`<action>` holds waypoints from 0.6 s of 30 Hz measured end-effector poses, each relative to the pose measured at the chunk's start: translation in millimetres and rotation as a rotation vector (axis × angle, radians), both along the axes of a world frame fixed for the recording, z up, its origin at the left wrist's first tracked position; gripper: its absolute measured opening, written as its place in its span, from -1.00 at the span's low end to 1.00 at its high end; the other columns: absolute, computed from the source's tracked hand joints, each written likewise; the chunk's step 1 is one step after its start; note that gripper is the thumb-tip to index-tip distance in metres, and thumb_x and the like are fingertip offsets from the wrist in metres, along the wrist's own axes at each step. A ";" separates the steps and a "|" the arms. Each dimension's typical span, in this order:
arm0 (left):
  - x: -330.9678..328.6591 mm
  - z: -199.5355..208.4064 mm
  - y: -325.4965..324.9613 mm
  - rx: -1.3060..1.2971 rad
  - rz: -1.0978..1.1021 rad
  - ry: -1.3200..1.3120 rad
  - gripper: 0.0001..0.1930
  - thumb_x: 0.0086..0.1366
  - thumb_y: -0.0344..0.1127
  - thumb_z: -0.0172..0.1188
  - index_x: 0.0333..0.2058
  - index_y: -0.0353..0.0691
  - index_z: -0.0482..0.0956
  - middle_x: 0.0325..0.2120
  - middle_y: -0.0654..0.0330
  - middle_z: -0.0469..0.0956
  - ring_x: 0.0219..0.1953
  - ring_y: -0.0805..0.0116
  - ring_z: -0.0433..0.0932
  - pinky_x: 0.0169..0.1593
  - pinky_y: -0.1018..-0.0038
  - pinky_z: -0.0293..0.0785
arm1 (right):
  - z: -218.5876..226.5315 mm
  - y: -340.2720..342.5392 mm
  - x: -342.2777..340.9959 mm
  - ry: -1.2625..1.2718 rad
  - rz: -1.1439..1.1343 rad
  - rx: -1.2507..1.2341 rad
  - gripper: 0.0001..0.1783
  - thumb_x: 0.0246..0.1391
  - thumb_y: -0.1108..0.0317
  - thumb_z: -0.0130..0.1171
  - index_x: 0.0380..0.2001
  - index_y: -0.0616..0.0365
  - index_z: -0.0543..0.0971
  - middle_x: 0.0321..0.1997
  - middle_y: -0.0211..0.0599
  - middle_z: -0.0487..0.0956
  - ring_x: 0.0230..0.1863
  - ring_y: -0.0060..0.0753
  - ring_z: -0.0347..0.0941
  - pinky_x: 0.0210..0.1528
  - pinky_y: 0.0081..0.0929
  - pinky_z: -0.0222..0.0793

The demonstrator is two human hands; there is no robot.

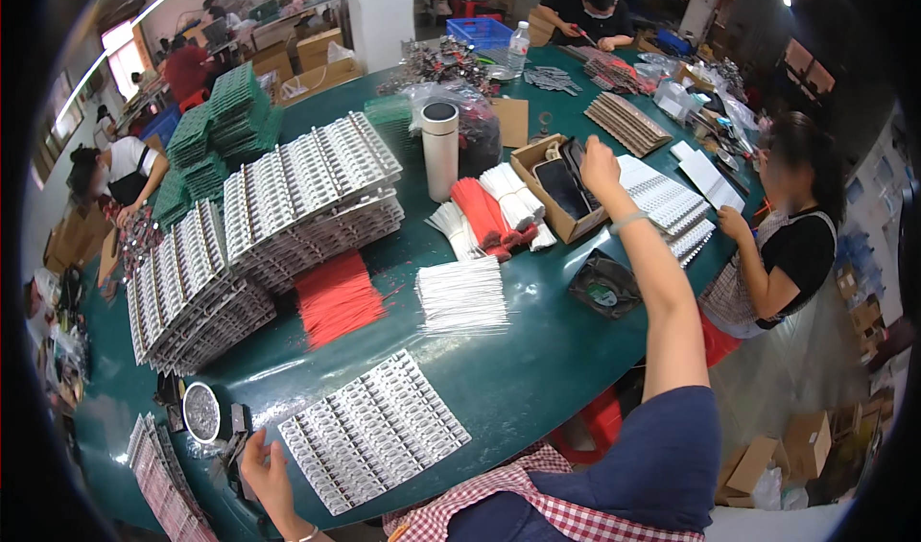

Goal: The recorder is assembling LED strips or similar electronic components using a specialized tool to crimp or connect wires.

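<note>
Head view looks down on a dark green tabletop. Right hand reaches far out over an open cardboard box of flat black pieces, fingers curled; whether its grip has hold of anything cannot be told. Left hand rests half open, empty, beside a ribbed silver tray near a round metal tin.

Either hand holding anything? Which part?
Right hand reaches into the cardboard box; any hold can't be told. Left hand holds nothing, beside the white tray.

Green table; red wire bundle; white wire bundle.
</note>
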State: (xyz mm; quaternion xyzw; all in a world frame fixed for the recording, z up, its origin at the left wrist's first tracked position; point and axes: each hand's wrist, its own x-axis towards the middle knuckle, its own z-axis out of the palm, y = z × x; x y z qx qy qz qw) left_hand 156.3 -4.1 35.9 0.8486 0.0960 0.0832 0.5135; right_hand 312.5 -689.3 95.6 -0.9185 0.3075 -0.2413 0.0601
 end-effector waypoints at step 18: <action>38.3 225.4 -195.2 0.125 -0.313 -0.945 -0.24 -0.19 -0.45 0.51 0.06 -0.52 0.42 0.18 -0.20 0.33 0.14 0.06 0.45 0.22 0.27 0.40 | 202.3 347.4 -208.8 -0.135 1.643 1.019 -0.54 0.00 0.47 0.24 0.00 0.43 0.49 -0.07 -0.06 0.60 -0.03 -0.35 0.54 0.10 -0.50 0.39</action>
